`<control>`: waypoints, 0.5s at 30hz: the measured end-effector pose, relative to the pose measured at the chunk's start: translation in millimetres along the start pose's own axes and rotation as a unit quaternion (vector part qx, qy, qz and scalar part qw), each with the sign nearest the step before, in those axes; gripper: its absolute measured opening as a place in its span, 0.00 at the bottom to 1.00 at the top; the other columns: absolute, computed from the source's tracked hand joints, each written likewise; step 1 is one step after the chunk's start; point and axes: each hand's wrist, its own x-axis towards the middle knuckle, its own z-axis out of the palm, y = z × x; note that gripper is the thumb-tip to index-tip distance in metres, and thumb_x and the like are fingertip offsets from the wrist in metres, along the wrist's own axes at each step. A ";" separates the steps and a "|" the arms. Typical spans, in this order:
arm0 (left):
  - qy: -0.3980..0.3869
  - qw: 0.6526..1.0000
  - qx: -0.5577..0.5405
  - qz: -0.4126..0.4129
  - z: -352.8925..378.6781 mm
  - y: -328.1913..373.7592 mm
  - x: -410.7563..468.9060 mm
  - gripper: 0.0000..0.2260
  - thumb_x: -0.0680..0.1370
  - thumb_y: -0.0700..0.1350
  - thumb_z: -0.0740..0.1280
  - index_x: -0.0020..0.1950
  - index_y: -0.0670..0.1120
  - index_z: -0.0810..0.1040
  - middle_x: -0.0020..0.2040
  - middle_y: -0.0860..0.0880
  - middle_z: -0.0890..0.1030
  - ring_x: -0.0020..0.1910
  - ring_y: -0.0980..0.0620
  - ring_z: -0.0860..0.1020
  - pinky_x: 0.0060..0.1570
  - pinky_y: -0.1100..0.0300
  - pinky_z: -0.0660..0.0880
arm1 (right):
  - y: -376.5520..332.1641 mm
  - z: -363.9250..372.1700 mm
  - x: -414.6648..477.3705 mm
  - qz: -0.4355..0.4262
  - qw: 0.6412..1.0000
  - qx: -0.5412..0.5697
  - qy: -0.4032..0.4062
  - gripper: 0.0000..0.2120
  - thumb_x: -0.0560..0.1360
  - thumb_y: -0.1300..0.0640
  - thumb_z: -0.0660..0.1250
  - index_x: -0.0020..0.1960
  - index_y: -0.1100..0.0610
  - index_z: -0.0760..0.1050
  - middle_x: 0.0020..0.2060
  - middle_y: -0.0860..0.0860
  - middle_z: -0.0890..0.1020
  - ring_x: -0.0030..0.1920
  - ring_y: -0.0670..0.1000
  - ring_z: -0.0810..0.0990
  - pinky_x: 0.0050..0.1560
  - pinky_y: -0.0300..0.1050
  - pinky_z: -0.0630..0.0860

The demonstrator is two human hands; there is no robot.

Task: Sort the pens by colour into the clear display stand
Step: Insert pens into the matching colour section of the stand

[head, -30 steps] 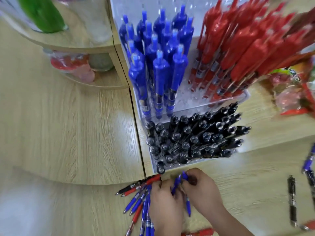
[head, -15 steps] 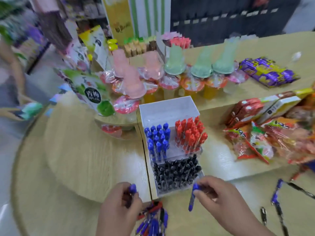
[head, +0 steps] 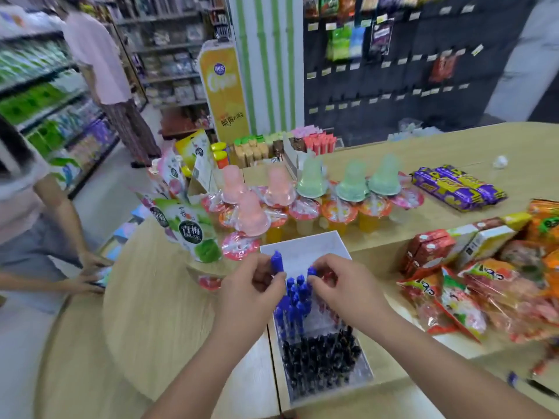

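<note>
The clear display stand (head: 304, 247) sits on the light wooden surface (head: 157, 322), directly in front of the person and near the centre of the view. Its near section is packed with upright black pens (head: 320, 356). The section behind that, on the left, holds upright blue pens (head: 295, 300). The left hand (head: 251, 287) is above the left edge of the stand, fingers curled around a blue pen (head: 276, 262) that is held upright with its cap end protruding above the fingers. The right hand (head: 343, 287) is over the right rear part of the stand, fingertips pinching a second blue pen (head: 312, 271) near its top, just above the blue group. The two hands are close together but not touching. Behind the stand are sealed jelly cups (head: 338, 214) with pink and green moulded lids. To the right lie red and orange snack packets (head: 453, 297) and, further back, purple wrapped bars (head: 456, 186). Loose pens (head: 511, 378) lie on the surface at the lower right. A second person (head: 27, 207) stands at the left edge with both hands resting on the surface.
</note>
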 end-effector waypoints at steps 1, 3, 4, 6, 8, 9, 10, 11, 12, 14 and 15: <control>-0.009 1.000 0.001 0.001 3.0 0.7 4.5 0.08 0.74 0.38 0.71 0.45 0.51 0.79 0.40 0.51 0.83 0.41 0.49 0.82 0.44 0.50 0.80 | -0.1 1.6 2.1 0.003 1.000 -0.019 -0.007 0.03 0.74 0.45 0.68 0.47 0.41 0.75 0.35 0.37 0.79 0.37 0.37 0.76 0.34 0.38 0.70; -0.024 1.000 0.009 -0.003 8.6 0.2 10.9 0.07 0.73 0.40 0.71 0.46 0.52 0.79 0.40 0.51 0.83 0.40 0.51 0.82 0.44 0.50 0.80 | 0.9 5.3 4.6 0.005 0.998 -0.050 -0.022 0.04 0.75 0.44 0.67 0.49 0.40 0.75 0.34 0.35 0.77 0.36 0.35 0.74 0.33 0.34 0.64; -0.029 1.000 0.012 -0.003 11.4 -0.8 12.8 0.07 0.73 0.40 0.71 0.45 0.53 0.79 0.39 0.52 0.82 0.40 0.51 0.81 0.44 0.50 0.80 | 2.4 7.1 5.7 0.006 0.998 -0.056 -0.025 0.04 0.75 0.43 0.66 0.49 0.41 0.75 0.33 0.35 0.76 0.36 0.35 0.74 0.33 0.34 0.64; -0.038 0.999 0.015 -0.004 15.2 -3.9 14.9 0.07 0.74 0.40 0.71 0.45 0.53 0.78 0.39 0.52 0.82 0.40 0.52 0.81 0.44 0.49 0.80 | 5.5 9.5 8.2 0.011 0.998 -0.056 -0.028 0.04 0.75 0.43 0.67 0.49 0.41 0.76 0.32 0.34 0.76 0.36 0.35 0.74 0.34 0.35 0.64; -0.036 0.999 0.011 -0.012 17.6 -7.7 16.1 0.07 0.74 0.41 0.71 0.45 0.53 0.79 0.39 0.53 0.82 0.40 0.52 0.81 0.44 0.49 0.80 | 7.4 8.5 10.6 0.012 0.997 -0.060 -0.037 0.04 0.74 0.43 0.67 0.47 0.40 0.75 0.33 0.34 0.77 0.36 0.35 0.75 0.33 0.33 0.65; -0.034 0.999 0.010 -0.013 18.4 -8.8 16.1 0.07 0.74 0.41 0.71 0.45 0.53 0.79 0.39 0.53 0.82 0.40 0.53 0.81 0.44 0.50 0.80 | 7.9 7.3 11.3 0.007 0.997 -0.063 -0.043 0.03 0.74 0.43 0.67 0.47 0.40 0.75 0.33 0.34 0.78 0.37 0.35 0.76 0.33 0.33 0.65; -0.033 0.999 0.012 -0.012 19.1 -9.3 15.8 0.07 0.74 0.41 0.71 0.45 0.53 0.79 0.39 0.53 0.82 0.40 0.53 0.81 0.44 0.50 0.80 | 8.6 6.3 11.7 0.001 0.997 -0.064 -0.049 0.03 0.74 0.43 0.67 0.46 0.39 0.75 0.34 0.34 0.78 0.37 0.35 0.76 0.33 0.32 0.66; -0.031 0.999 0.014 -0.009 19.7 -8.7 15.1 0.07 0.73 0.40 0.71 0.45 0.53 0.79 0.39 0.53 0.82 0.40 0.53 0.81 0.44 0.51 0.80 | 8.8 5.3 11.5 -0.005 0.997 -0.062 -0.054 0.03 0.74 0.43 0.67 0.45 0.39 0.74 0.34 0.34 0.78 0.38 0.35 0.76 0.33 0.32 0.65; -0.031 0.999 0.015 -0.005 20.1 -8.3 14.4 0.07 0.73 0.40 0.71 0.45 0.53 0.79 0.39 0.53 0.82 0.40 0.54 0.81 0.44 0.51 0.80 | 9.3 5.2 11.2 -0.009 0.997 -0.058 -0.059 0.03 0.74 0.44 0.68 0.45 0.39 0.74 0.33 0.34 0.78 0.38 0.35 0.76 0.34 0.32 0.65; -0.030 0.999 0.018 0.007 20.1 -7.7 12.9 0.07 0.73 0.40 0.72 0.45 0.52 0.79 0.39 0.53 0.82 0.40 0.53 0.81 0.44 0.51 0.80 | 10.9 6.1 10.4 -0.012 0.997 -0.054 -0.061 0.03 0.74 0.44 0.68 0.46 0.39 0.75 0.32 0.34 0.78 0.37 0.36 0.76 0.35 0.33 0.64; -0.026 0.999 0.018 0.011 19.6 -7.4 12.8 0.07 0.73 0.40 0.72 0.45 0.52 0.79 0.39 0.53 0.82 0.40 0.53 0.81 0.43 0.51 0.80 | 12.0 7.0 10.7 -0.014 0.997 -0.056 -0.059 0.03 0.74 0.43 0.68 0.46 0.40 0.75 0.32 0.35 0.78 0.37 0.36 0.76 0.35 0.34 0.65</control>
